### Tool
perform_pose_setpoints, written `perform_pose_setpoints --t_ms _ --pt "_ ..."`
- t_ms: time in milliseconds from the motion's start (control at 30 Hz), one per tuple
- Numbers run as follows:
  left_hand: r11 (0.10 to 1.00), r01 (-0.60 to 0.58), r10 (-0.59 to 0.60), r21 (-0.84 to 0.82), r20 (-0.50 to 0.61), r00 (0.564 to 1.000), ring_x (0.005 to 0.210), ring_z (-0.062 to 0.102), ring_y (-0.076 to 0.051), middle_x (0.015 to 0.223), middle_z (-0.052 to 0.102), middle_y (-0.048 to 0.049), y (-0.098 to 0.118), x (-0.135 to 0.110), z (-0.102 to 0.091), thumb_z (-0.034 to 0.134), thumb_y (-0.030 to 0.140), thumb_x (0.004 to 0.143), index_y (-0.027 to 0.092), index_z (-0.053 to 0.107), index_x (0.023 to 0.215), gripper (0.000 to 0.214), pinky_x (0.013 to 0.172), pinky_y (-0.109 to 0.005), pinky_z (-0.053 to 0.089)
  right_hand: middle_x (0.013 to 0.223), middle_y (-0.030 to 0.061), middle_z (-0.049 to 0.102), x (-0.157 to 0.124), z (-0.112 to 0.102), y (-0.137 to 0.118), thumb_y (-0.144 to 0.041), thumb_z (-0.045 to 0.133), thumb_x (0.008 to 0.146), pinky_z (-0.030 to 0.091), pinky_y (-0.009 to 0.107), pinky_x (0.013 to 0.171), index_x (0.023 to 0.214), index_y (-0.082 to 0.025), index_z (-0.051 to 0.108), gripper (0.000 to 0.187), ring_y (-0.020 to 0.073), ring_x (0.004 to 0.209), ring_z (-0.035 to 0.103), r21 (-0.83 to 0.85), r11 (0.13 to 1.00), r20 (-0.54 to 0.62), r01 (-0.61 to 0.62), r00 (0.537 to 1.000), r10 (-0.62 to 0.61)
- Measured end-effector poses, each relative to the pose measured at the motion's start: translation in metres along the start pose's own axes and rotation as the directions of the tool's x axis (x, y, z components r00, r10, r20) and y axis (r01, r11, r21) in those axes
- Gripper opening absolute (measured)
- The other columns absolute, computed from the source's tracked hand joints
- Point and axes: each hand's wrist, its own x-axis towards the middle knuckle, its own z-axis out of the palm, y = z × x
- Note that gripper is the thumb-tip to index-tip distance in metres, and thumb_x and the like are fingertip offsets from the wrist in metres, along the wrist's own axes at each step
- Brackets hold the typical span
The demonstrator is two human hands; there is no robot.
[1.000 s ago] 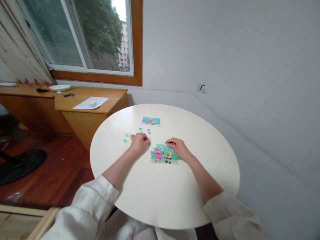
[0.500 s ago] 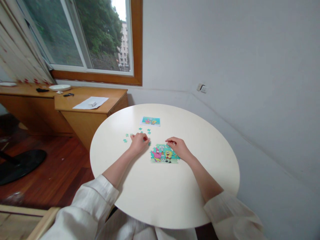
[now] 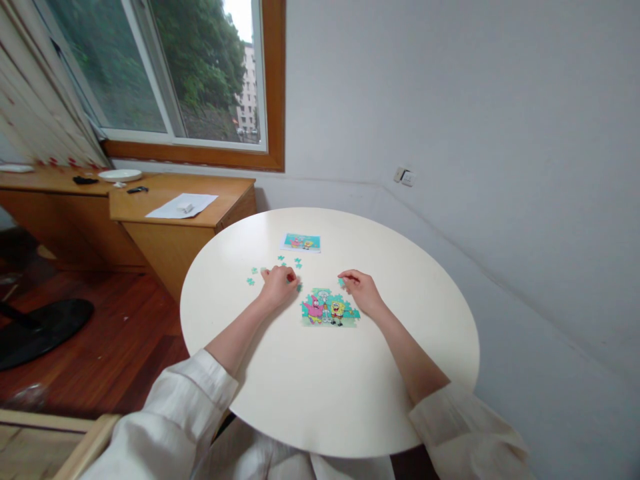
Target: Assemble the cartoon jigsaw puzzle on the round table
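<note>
A partly joined jigsaw puzzle (image 3: 327, 310) lies on the round white table, showing cartoon figures on a teal ground; its upper edge is uneven. Up and to its right, my right hand (image 3: 363, 292) pinches a small teal puzzle piece (image 3: 341, 283) just above or on the tabletop. On the other side, my left hand (image 3: 279, 285) rests with curled fingers, a teal piece (image 3: 299, 288) showing at the fingertips. Several loose pieces (image 3: 251, 281) are scattered left of and beyond this hand. Behind them lies a picture card (image 3: 301, 243) with the same cartoon scene.
The round table (image 3: 310, 387) stands close to the wall. A wooden cabinet (image 3: 230, 200) at the left bears a white paper (image 3: 175, 207) and a white plate (image 3: 120, 175). A window is above it, and a wall socket (image 3: 407, 178) is to the right.
My right hand has moved slightly up and right, off the puzzle's upper right edge, and a teal piece now shows in its fingers. My left hand has stayed nearly still.
</note>
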Motion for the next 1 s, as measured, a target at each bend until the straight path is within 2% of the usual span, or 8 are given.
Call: perform_pose_setpoints --t_ms 200,467,700,1000 --pt "1.0 0.004 -0.004 0.007 -0.002 1.0 0.082 0.058 -0.023 0.078 0.069 -0.0052 0.0 0.0 0.0 0.051 0.026 0.077 0.017 0.059 0.062 0.019 0.081 -0.04 0.029 0.066 0.0025 0.063 0.0 0.002 0.001 -0.039 0.059 0.068 0.047 0.027 0.053 0.082 -0.016 0.064 0.028 0.0121 0.053 0.055 0.094 0.993 -0.02 -0.068 0.997 0.071" --pt "1.0 0.002 -0.002 0.008 -0.002 1.0 0.081 0.058 -0.023 0.078 0.069 -0.0053 -0.001 0.001 0.002 0.051 0.028 0.077 0.017 0.061 0.063 0.02 0.081 -0.039 0.029 0.076 0.0045 0.064 0.0 0.0 0.003 -0.041 0.056 0.071 0.05 0.028 0.055 0.084 -0.016 0.065 0.03 0.0121 0.055 0.059 0.065 0.996 -0.055 -0.064 0.996 0.067" --pt "1.0 -0.007 0.007 -0.015 -0.01 1.0 0.078 0.058 -0.022 0.076 0.068 -0.0045 -0.002 0.001 0.002 0.051 0.027 0.077 0.017 0.06 0.062 0.019 0.081 -0.039 0.029 0.057 0.001 0.059 -0.002 0.001 -0.005 -0.042 0.058 0.068 0.044 0.025 0.046 0.083 -0.017 0.061 0.03 0.0145 0.053 0.058 0.117 0.985 -0.012 -0.129 0.991 0.131" --pt "0.999 -0.015 0.014 -0.035 -0.014 1.0 0.076 0.059 -0.021 0.074 0.067 -0.0038 -0.001 0.0 0.001 0.052 0.027 0.076 0.016 0.06 0.062 0.019 0.082 -0.04 0.03 0.064 0.0023 0.063 -0.006 0.004 -0.012 -0.035 0.057 0.066 0.047 0.029 0.058 0.08 -0.017 0.061 0.023 0.016 0.06 0.062 0.111 0.988 0.021 -0.108 0.994 0.106"
